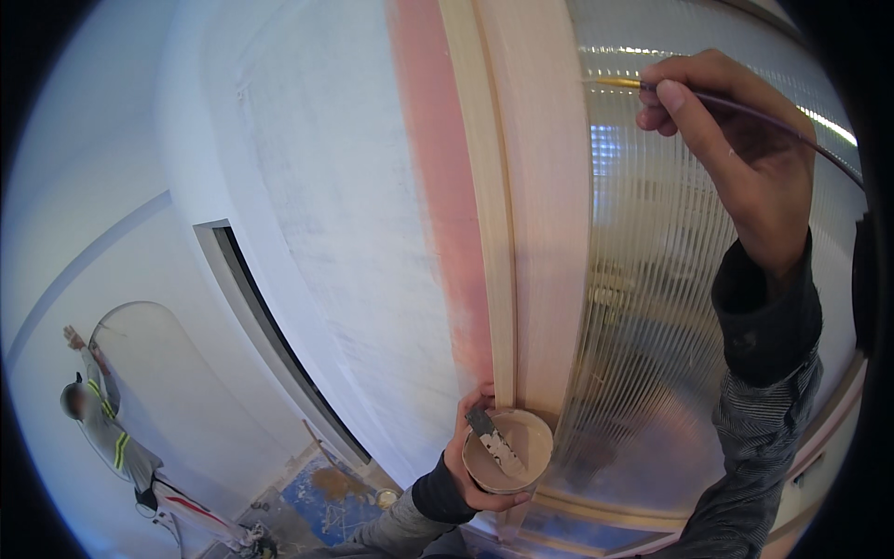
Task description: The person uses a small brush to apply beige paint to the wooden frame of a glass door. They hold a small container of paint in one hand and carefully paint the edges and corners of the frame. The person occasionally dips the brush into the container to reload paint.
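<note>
My right hand [736, 140] pinches a thin paintbrush [722, 101] with a purple handle and a gold ferrule. Its tip points left, at the edge where the pale pinkish frame [549, 186] meets the ribbed glass [652, 326]; whether it touches cannot be made out. Lower down, my left hand [466, 461] is wrapped round a small tub [540, 466] of beige paint. A paint-smeared flat stick or scraper [494, 443] leans in the tub.
Left of the frame run a light wooden strip [480, 186], a pink band [438, 177] and a white wall [326, 186]. Far left, a person [107, 419] in reflective stripes reaches up to an arched recess [158, 373]. Blue sheeting [321, 503] covers some floor beside a bucket [386, 498].
</note>
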Tool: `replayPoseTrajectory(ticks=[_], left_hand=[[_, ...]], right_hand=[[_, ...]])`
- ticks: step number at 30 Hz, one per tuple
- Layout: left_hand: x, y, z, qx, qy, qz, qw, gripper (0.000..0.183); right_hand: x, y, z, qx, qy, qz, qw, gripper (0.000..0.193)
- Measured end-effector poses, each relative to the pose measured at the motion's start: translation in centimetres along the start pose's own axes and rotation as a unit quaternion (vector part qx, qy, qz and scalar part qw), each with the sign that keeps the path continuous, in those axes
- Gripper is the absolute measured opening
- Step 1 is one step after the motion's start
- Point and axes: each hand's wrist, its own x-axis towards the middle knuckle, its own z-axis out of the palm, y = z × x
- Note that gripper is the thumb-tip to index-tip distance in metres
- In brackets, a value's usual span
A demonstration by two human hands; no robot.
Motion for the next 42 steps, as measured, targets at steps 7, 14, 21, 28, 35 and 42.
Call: replayPoseTrajectory(ticks=[7,14,21,28,35,42], left_hand=[[0.5,1.3,0.2,-0.067,0.027,-0.010,0.997,0.102],[0.3,1.5,0.1,-0.073,0.033,-0.010,0.997,0.103],[0.5,2.0,0.6,-0.121,0.047,-0.037,0.991,0.098],[0.2,1.5,0.4,-0.085,0.039,-0.035,0.995,0.094],[0.1,1.5,0.5,-0.085,0.038,-0.037,0.995,0.094],[0.1,1.4,0.1,-0.087,0.047,-0.037,0.994,0.094]], right_hand=[[0.5,-0.4,0.0,-0.001,-0.025,-0.005,1.000,0.013],[0.6,-0.1,-0.2,0.009,-0.037,-0.013,0.999,0.015],[0.9,0.3,0.0,0.041,-0.013,-0.022,0.999,0.019],[1.1,0.6,0.0,0.046,0.003,-0.036,0.998,0.020],[1.2,0.6,-0.1,0.034,-0.004,-0.049,0.998,0.021],[1.4,0.6,-0.1,0.021,-0.027,-0.054,0.998,0.020]])
